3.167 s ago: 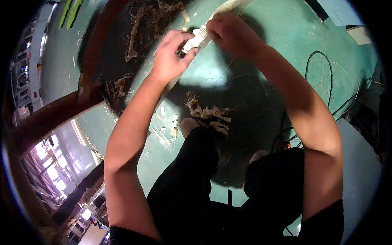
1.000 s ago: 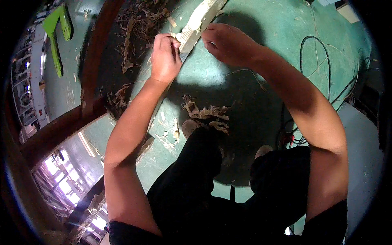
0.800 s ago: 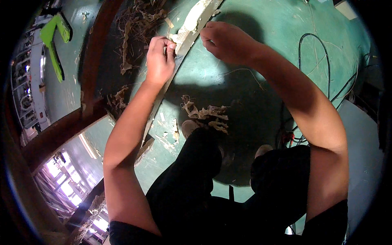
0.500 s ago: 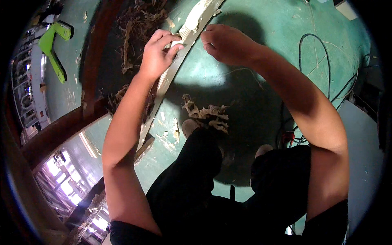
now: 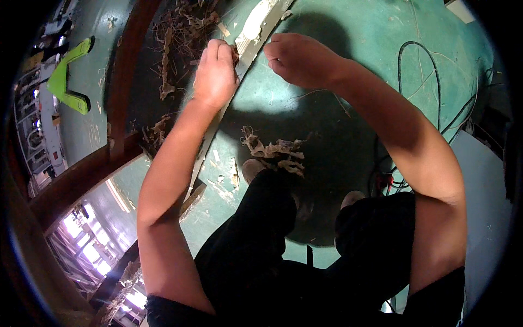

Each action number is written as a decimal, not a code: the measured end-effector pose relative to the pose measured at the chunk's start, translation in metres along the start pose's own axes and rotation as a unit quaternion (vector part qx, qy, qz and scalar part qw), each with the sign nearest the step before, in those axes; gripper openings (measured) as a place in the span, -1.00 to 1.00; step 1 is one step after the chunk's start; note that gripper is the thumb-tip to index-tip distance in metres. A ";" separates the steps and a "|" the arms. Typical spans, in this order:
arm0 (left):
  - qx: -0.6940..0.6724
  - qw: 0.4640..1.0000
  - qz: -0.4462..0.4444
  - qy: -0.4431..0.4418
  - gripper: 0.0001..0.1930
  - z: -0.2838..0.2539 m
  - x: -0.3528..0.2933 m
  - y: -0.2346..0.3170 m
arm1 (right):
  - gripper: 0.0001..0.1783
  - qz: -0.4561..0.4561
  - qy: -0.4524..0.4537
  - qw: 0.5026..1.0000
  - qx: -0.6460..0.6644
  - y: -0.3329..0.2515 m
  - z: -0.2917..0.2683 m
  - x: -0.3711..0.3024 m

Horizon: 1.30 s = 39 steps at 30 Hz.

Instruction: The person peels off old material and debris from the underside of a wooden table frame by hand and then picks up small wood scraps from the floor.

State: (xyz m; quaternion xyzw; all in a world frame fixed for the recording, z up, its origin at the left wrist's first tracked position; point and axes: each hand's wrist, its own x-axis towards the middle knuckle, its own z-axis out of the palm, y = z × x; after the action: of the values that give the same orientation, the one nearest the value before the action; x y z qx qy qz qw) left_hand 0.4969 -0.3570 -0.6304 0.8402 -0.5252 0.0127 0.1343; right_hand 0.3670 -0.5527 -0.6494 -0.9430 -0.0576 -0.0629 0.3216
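A long pale rail (image 5: 252, 50) runs slantwise beneath my hands, with lumpy white material (image 5: 259, 20) along its upper part. My left hand (image 5: 216, 73) lies over the rail's left edge, its fingers curled and pressed together. A small brown bit shows beside its fingertips, too small to name; the thumb is hidden. Just right of the rail, apart from it, my right hand (image 5: 297, 59) hovers closed with the fingertips pinched. Whatever it may hold cannot be made out.
Torn beige scraps (image 5: 272, 148) lie on the green floor (image 5: 321, 122) by my feet, with more shreds (image 5: 166, 60) left of the rail. Dark reddish-brown beams (image 5: 122, 82) form a frame at left. Beyond them is a bright green, bent piece (image 5: 68, 82). A black cable (image 5: 419, 46) loops at right.
My left hand has rolled over, so its back now faces up and the thumb is hidden. My right hand has barely moved. The green bent piece at left has turned.
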 end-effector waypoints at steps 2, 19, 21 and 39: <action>-0.004 0.999 -0.025 0.022 -0.73 0.004 -0.002 0.002 | -0.80 0.003 -0.012 1.000 0.005 -0.001 0.000 0.001; -0.145 0.986 -0.077 -0.018 -0.64 -0.003 -0.009 -0.017 | -0.80 0.005 0.007 1.000 -0.004 -0.001 0.008 0.005; -0.147 0.987 -0.060 0.012 -0.67 -0.001 -0.012 -0.018 | -0.82 -0.016 0.059 0.998 -0.026 -0.007 0.013 0.008; -0.148 0.975 -0.093 0.137 -0.86 0.019 -0.021 -0.010 | -0.88 -0.212 0.087 0.969 0.095 0.009 0.030 0.084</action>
State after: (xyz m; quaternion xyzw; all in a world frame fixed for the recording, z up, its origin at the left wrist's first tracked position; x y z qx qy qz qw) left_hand 0.4941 -0.3392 -0.6543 0.8464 -0.4178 0.0376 0.3281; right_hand 0.4532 -0.5354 -0.6657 -0.8655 -0.2334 -0.2057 0.3927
